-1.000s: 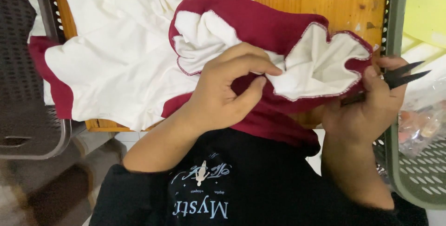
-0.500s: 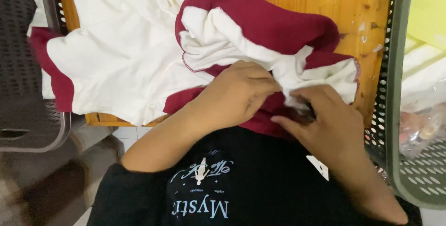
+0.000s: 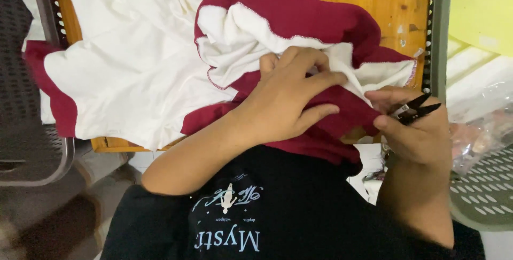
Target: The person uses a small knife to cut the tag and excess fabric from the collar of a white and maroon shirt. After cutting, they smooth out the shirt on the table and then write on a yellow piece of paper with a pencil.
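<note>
Garment (image 3: 133, 78) on wooden table (image 3: 395, 3), grey perforated crates (image 3: 481, 190) alongside.

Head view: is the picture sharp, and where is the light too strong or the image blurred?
Head view: the left hand, thread snips in the right hand and the maroon-and-white garment are fairly sharp; the yellow surface at top right looks overexposed; the floor at bottom left is dark and blurred.
</note>
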